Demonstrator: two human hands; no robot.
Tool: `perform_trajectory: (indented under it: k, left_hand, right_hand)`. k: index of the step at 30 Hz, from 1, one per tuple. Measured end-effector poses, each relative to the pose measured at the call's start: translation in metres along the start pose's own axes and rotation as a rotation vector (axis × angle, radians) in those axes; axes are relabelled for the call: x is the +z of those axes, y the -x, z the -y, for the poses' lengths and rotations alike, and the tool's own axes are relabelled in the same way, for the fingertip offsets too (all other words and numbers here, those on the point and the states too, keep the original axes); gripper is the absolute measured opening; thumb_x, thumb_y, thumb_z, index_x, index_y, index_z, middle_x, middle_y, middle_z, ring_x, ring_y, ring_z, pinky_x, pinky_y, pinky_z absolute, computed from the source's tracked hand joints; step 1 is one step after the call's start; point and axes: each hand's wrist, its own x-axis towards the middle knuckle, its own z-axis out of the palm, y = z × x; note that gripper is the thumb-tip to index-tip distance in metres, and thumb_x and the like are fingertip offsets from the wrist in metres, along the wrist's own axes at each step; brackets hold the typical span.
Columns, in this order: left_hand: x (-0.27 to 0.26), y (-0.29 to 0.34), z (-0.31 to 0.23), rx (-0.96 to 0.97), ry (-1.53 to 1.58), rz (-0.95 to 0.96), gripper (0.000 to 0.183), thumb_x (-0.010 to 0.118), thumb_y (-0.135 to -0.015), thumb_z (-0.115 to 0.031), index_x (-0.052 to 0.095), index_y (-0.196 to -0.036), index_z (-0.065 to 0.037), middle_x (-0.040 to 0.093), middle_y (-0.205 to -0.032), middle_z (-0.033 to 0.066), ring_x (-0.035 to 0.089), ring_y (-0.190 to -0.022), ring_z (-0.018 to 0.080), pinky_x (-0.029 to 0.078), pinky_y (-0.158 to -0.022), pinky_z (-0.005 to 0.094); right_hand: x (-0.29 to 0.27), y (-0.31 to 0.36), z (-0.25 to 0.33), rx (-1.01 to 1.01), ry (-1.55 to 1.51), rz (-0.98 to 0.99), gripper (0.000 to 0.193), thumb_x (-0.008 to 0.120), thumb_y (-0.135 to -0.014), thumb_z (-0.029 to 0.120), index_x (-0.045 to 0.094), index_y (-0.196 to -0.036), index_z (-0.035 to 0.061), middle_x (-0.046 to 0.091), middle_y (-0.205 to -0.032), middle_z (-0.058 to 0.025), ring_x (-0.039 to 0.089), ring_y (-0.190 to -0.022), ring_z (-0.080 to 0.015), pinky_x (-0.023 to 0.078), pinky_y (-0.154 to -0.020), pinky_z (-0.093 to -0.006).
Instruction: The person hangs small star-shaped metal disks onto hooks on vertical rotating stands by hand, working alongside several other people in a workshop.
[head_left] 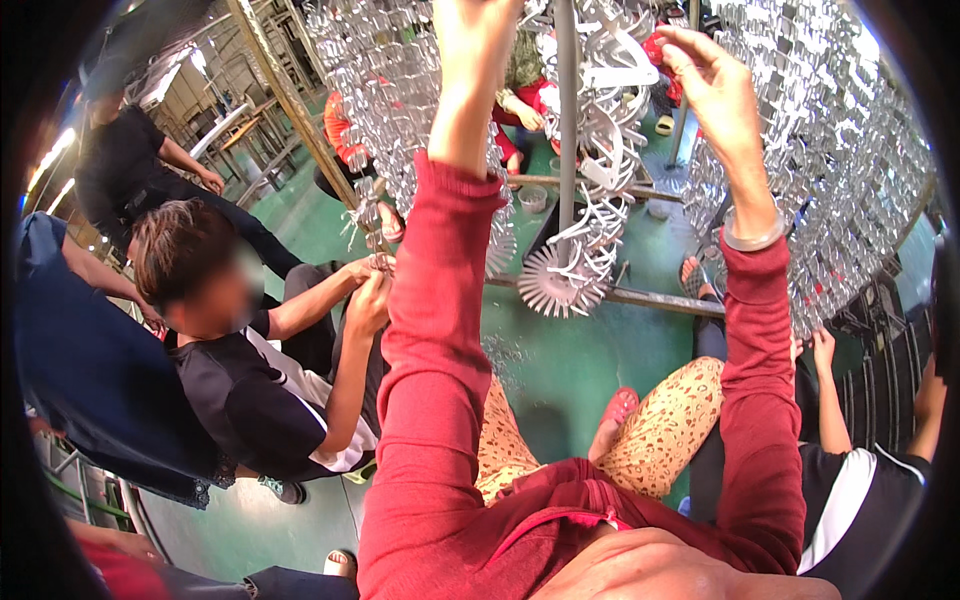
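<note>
My left hand [476,30] is raised to the top edge, where its fingers are cut off; what they hold, if anything, is hidden. To its right, my right hand [718,92] is lifted with thumb and fingers apart, and nothing shows in it. Between the two stands an upright grey pole [567,110]. Shiny silver curved metal pieces [602,160] hang in a tangled column beside that pole, closest to my right hand. Near the pole's foot is a round silver disc [560,284] with slots cut round its rim.
Dense curtains of small silver metal pieces hang at the left [385,90] and right [830,150]. A seated person [265,370] works close on my left; another person [850,500] sits at my right. A metal floor bar [650,300] runs ahead over the green floor [530,350].
</note>
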Motion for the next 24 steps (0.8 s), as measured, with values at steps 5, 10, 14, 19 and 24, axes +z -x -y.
perform_trajectory:
  k: [5, 10, 14, 19, 24]
  left_hand:
    - [0.018, 0.066, 0.038, -0.237, -0.155, 0.082, 0.041, 0.065, -0.083, -0.017, 0.054, -0.116, 0.004, 0.065, -0.096, 0.0137, 0.062, -0.085, 0.0171, 0.048, -0.076, 0.0271]
    - [0.027, 0.065, 0.030, -0.177, -0.254, 0.136, 0.031, 0.064, -0.082, -0.015, 0.060, -0.106, 0.004, 0.066, -0.087, 0.0125, 0.060, -0.068, 0.0150, 0.048, -0.059, 0.0260]
    - [0.031, 0.058, 0.008, -0.402, -0.097, 0.191, 0.027, 0.063, -0.081, -0.014, 0.063, -0.102, 0.003, 0.062, -0.073, 0.0086, 0.051, -0.044, 0.0110, 0.041, -0.032, 0.0236]
    - [0.024, 0.059, 0.009, -0.541, -0.109, 0.211, 0.029, 0.065, -0.080, -0.020, 0.062, -0.099, 0.002, 0.057, -0.067, 0.0095, 0.053, -0.042, 0.0144, 0.043, -0.033, 0.0255]
    - [0.011, 0.055, -0.002, -0.539, -0.049, 0.194, 0.034, 0.066, -0.078, -0.022, 0.060, -0.096, 0.006, 0.056, -0.068, 0.0117, 0.053, -0.040, 0.0194, 0.046, -0.034, 0.0296]
  right_hand:
    - [0.011, 0.008, -0.024, 0.137, -0.029, -0.011, 0.021, 0.061, -0.086, 0.013, 0.064, -0.104, 0.0011, 0.065, -0.086, -0.0026, 0.055, -0.070, -0.0057, 0.045, -0.065, -0.0204]
    - [0.004, 0.016, -0.042, 0.037, -0.295, 0.020, 0.019, 0.061, -0.086, 0.013, 0.064, -0.100, 0.0003, 0.064, -0.080, -0.0026, 0.056, -0.067, -0.0062, 0.045, -0.062, -0.0207]
    - [0.012, 0.013, 0.024, 0.050, -0.187, -0.004, 0.015, 0.061, -0.083, 0.009, 0.063, -0.093, -0.0019, 0.063, -0.074, -0.0033, 0.057, -0.064, -0.0068, 0.045, -0.056, -0.0207]
    - [0.018, 0.009, 0.012, -0.013, -0.079, 0.032, 0.015, 0.061, -0.083, 0.009, 0.063, -0.093, -0.0015, 0.063, -0.074, -0.0035, 0.057, -0.063, -0.0071, 0.046, -0.055, -0.0206]
    - [0.033, 0.011, 0.021, -0.028, 0.095, -0.014, 0.019, 0.063, -0.081, 0.013, 0.064, -0.093, -0.0009, 0.064, -0.076, -0.0074, 0.059, -0.066, -0.0116, 0.047, -0.059, -0.0249]
